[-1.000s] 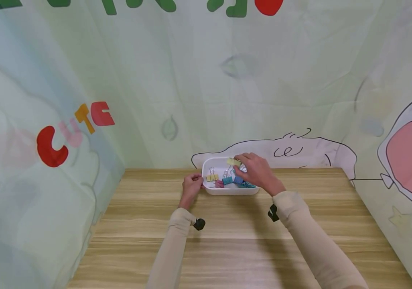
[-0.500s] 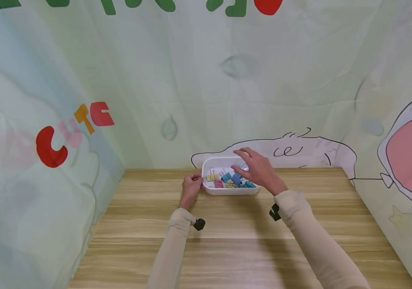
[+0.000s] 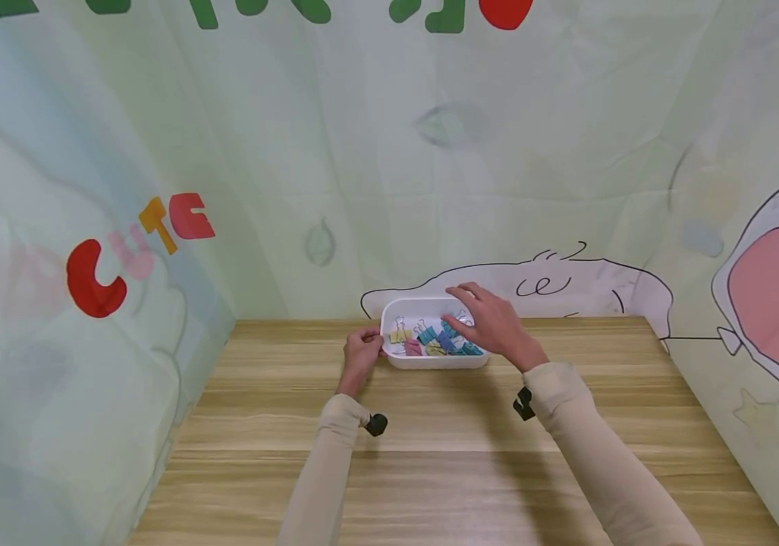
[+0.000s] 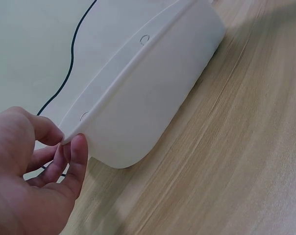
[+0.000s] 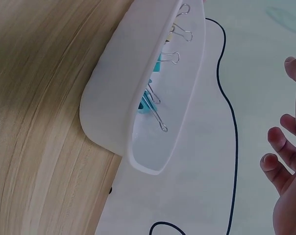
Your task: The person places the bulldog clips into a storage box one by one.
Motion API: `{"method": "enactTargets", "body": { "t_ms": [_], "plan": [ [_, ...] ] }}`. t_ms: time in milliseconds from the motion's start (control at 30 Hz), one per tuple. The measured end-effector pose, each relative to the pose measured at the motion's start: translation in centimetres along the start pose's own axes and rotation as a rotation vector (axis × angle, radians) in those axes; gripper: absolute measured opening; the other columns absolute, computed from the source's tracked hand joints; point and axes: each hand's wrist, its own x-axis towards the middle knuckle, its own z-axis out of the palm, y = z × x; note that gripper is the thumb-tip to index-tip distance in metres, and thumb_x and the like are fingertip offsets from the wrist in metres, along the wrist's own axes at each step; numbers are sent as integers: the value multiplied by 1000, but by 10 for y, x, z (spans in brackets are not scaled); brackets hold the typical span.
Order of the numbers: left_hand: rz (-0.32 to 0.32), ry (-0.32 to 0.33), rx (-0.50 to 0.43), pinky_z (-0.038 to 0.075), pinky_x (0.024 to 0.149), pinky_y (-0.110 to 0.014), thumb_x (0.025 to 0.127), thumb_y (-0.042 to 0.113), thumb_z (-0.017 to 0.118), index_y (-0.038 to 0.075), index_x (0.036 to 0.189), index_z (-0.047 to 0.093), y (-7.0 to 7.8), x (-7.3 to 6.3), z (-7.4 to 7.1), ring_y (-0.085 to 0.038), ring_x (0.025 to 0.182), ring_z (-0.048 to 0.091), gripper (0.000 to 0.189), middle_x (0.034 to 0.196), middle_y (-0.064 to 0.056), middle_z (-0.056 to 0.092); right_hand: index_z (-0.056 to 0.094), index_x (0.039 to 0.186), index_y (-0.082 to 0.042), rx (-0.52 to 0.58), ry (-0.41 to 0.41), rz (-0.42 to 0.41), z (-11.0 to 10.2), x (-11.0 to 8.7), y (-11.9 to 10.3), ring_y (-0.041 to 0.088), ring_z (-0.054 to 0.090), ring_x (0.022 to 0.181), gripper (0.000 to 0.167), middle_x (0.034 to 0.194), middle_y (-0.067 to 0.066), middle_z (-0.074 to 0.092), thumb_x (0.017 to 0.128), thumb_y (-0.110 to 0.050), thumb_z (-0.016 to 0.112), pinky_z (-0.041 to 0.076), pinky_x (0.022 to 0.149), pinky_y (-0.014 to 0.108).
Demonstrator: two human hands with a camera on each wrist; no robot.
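Observation:
A white plastic bin (image 3: 438, 363) stands at the back of the table, holding several binder clips in yellow, pink, blue and teal. My left hand (image 3: 362, 354) pinches the bin's left end; in the left wrist view, thumb and fingers close on its rim (image 4: 113, 84). Over the bin's right side hovers my right hand (image 3: 494, 324), fingers spread and nothing between them. Among the clips are a yellow binder clip (image 3: 400, 335) at the left and a pink binder clip (image 3: 413, 347) near the front wall. A teal binder clip (image 5: 147, 105) shows in the right wrist view.
The wood-grain table (image 3: 430, 470) extends in front of the bin. A pale printed curtain (image 3: 389, 189) rises right behind the table's back edge and along both sides.
A second ago my right hand held a yellow binder clip above the bin. It let go, and the clip now lies among the others near the front. The right hand shifted slightly right.

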Motion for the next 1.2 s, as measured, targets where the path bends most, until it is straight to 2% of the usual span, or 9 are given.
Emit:
{"method": "enactTargets", "body": {
  "t_ms": [300, 467, 633, 767, 867, 967, 1067, 1133, 1200],
  "plan": [
    [3, -8, 9, 64, 84, -45, 99, -3, 58, -17, 125, 62, 0, 0, 0, -34, 92, 66, 30, 120, -33, 64, 64, 137, -7, 10, -19, 8, 0, -6, 2, 32, 68, 104, 54, 129, 15, 65, 96, -41, 74, 64, 80, 47],
    [6, -9, 6, 64, 84, -42, 99, -3, 58, -16, 124, 62, 2, -2, -1, -28, 89, 66, 29, 116, -29, 66, 64, 139, -8, 6, -49, 28, 2, -11, 3, 32, 68, 107, 55, 130, 15, 65, 96, -43, 73, 64, 84, 48],
    [26, -29, -3, 64, 78, -35, 99, -1, 59, -17, 122, 62, 2, -3, -6, -23, 83, 66, 28, 111, -27, 67, 63, 140, -10, 1, -99, 41, 6, -23, 3, 31, 67, 109, 59, 132, 14, 65, 95, -47, 72, 63, 87, 47],
    [11, -44, 53, 64, 80, -35, 101, 8, 62, -10, 124, 65, -3, -2, -13, -28, 88, 68, 29, 111, -23, 67, 64, 140, -9, -15, -124, 13, 12, -40, 5, 31, 68, 103, 59, 131, 14, 65, 94, -46, 74, 62, 83, 48],
    [41, -53, 151, 63, 72, -32, 101, 14, 64, -6, 124, 67, -6, -1, -19, -32, 85, 69, 30, 109, -19, 67, 64, 140, -9, -17, -142, 7, 16, -55, 6, 33, 66, 105, 60, 130, 15, 65, 94, -47, 74, 61, 84, 51],
    [129, -80, 282, 61, 72, -33, 100, 18, 67, -6, 125, 66, -5, -3, -27, -33, 87, 69, 34, 112, -20, 68, 64, 139, -9, -5, -143, 10, 19, -68, 6, 33, 64, 108, 61, 129, 16, 65, 93, -48, 75, 61, 87, 52],
    [232, -123, 446, 59, 90, -44, 99, 25, 69, -5, 133, 62, 0, -9, -35, -36, 105, 66, 46, 125, -23, 65, 65, 138, -8, 7, -131, -6, 20, -80, 7, 34, 63, 112, 61, 129, 16, 65, 91, -46, 77, 59, 90, 54],
    [286, -147, 562, 51, 104, -54, 98, 33, 71, -2, 140, 58, 6, -14, -38, -41, 123, 57, 56, 136, -24, 60, 64, 139, -8, 8, -130, -17, 19, -86, 6, 35, 62, 115, 62, 130, 16, 65, 91, -46, 77, 58, 93, 55],
    [347, -173, 679, 43, 111, -61, 96, 42, 72, 3, 147, 54, 12, -20, -41, -44, 134, 47, 66, 145, -22, 54, 63, 140, -8, 7, -133, -19, 17, -92, 5, 36, 62, 116, 63, 132, 16, 64, 91, -46, 78, 56, 95, 56]
  ]
}}
